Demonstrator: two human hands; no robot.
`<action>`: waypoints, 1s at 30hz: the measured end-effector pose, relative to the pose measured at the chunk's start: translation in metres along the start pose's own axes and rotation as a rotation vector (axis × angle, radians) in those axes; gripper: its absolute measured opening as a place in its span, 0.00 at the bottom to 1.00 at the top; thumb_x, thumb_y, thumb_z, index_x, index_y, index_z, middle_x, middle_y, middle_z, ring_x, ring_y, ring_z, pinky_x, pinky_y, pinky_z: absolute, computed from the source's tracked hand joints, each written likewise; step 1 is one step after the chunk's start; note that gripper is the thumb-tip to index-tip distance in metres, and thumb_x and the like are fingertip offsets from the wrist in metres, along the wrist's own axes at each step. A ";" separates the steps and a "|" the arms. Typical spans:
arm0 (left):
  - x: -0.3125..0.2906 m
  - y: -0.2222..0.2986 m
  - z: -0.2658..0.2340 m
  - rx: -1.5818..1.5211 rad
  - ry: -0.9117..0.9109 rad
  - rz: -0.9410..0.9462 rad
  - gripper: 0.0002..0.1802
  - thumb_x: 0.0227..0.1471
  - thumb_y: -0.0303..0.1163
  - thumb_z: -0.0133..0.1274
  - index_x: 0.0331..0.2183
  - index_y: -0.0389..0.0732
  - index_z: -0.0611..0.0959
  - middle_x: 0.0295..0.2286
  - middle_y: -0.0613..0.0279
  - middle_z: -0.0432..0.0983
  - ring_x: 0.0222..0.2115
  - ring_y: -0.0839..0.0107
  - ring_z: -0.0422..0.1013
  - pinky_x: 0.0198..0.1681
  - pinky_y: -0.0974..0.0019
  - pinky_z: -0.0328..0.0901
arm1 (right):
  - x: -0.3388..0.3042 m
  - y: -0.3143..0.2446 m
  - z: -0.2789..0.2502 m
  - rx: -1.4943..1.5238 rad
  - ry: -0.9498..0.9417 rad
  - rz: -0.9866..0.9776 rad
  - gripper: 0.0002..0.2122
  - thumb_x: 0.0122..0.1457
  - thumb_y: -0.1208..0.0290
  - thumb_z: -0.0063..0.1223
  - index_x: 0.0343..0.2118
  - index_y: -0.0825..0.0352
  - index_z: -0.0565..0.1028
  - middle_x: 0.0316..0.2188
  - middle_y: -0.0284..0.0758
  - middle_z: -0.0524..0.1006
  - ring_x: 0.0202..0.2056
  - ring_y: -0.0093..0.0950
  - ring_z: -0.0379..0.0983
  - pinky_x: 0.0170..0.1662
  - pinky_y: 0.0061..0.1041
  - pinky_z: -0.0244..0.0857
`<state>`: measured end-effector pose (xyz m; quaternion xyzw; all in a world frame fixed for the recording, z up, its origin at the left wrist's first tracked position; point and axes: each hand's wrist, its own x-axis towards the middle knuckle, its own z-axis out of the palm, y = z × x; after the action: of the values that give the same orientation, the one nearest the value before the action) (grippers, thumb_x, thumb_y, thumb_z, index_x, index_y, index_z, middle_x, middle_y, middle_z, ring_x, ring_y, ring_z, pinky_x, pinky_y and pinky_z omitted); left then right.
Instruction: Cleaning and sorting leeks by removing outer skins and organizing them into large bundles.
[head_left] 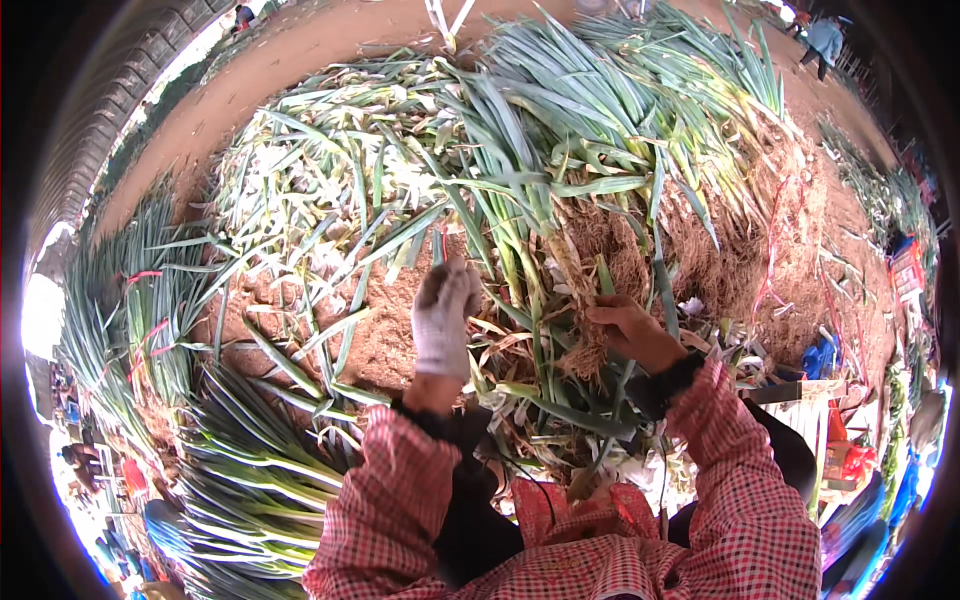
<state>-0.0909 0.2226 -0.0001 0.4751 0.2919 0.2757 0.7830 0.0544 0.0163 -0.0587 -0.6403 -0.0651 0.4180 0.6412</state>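
Note:
My left hand (445, 312), in a whitish glove with soiled fingertips, is curled closed in front of me. What it holds, if anything, is hidden. To its right, my bare right hand (636, 332) pinches a green onion (570, 268) close to its brown, soil-caked roots, with the leaves pointing away from me. More long green onions (560, 90) lie heaped beyond both hands, their hairy roots (690, 260) facing my side on the right. Loose stripped leaves (340, 150) cover the ground at the far left of my hands.
Cleaned green onions (260, 480) with pale stems lie at my left. Behind them are bundles (140, 300) bound with red ties. A small wooden stand (800, 392) is at my right, beside blue plastic (822, 356). A person in blue (824, 42) is at the far right.

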 end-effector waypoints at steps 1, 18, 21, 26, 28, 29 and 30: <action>0.008 -0.002 -0.007 0.000 0.053 -0.034 0.15 0.48 0.34 0.50 0.40 0.42 0.73 0.31 0.65 0.73 0.33 0.75 0.70 0.35 0.73 0.66 | -0.018 -0.003 0.007 0.167 0.027 0.158 0.15 0.43 0.75 0.56 0.37 0.71 0.71 0.28 0.30 0.71 0.28 0.19 0.66 0.27 0.15 0.58; -0.005 0.016 0.017 -0.516 -0.234 0.028 0.29 0.44 0.46 0.54 0.43 0.37 0.69 0.36 0.57 0.71 0.34 0.65 0.69 0.39 0.61 0.66 | -0.108 -0.007 0.025 -0.917 0.288 -0.864 0.06 0.47 0.74 0.54 0.29 0.66 0.74 0.26 0.37 0.74 0.27 0.28 0.70 0.33 0.26 0.62; -0.017 0.021 0.019 -0.494 -0.255 0.111 0.27 0.45 0.45 0.53 0.42 0.37 0.69 0.35 0.58 0.71 0.34 0.66 0.69 0.39 0.63 0.66 | -0.077 -0.038 0.097 -0.821 0.264 -0.905 0.13 0.51 0.68 0.50 0.40 0.62 0.70 0.32 0.39 0.73 0.32 0.34 0.68 0.42 0.31 0.56; -0.021 0.026 0.020 -0.557 -0.345 0.230 0.25 0.46 0.45 0.52 0.41 0.37 0.70 0.33 0.58 0.71 0.32 0.66 0.69 0.36 0.64 0.66 | -0.049 -0.027 0.137 -0.883 0.340 -1.137 0.18 0.55 0.58 0.44 0.33 0.74 0.68 0.30 0.49 0.70 0.32 0.42 0.68 0.35 0.36 0.60; -0.023 0.030 0.015 -0.611 -0.333 0.188 0.25 0.46 0.45 0.52 0.41 0.37 0.70 0.31 0.59 0.71 0.30 0.67 0.70 0.34 0.65 0.67 | -0.053 -0.033 0.141 -0.788 0.207 -1.086 0.18 0.56 0.59 0.44 0.29 0.75 0.68 0.26 0.48 0.70 0.28 0.37 0.68 0.29 0.33 0.61; -0.026 0.033 0.016 -0.654 -0.310 0.162 0.25 0.45 0.44 0.53 0.41 0.38 0.70 0.29 0.61 0.71 0.29 0.68 0.70 0.31 0.66 0.68 | -0.058 -0.034 0.146 -0.714 0.193 -0.998 0.17 0.56 0.59 0.43 0.27 0.74 0.68 0.23 0.46 0.69 0.26 0.34 0.67 0.28 0.31 0.60; -0.027 0.034 0.016 -0.697 -0.288 0.135 0.25 0.45 0.44 0.53 0.41 0.38 0.70 0.28 0.62 0.70 0.27 0.69 0.70 0.29 0.66 0.68 | -0.064 -0.035 0.151 -0.640 0.182 -0.909 0.17 0.56 0.60 0.43 0.26 0.74 0.68 0.21 0.43 0.68 0.23 0.30 0.65 0.26 0.29 0.59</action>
<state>-0.1031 0.2080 0.0418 0.2324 0.0359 0.3397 0.9107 -0.0649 0.0983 0.0266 -0.7439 -0.4026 0.0024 0.5334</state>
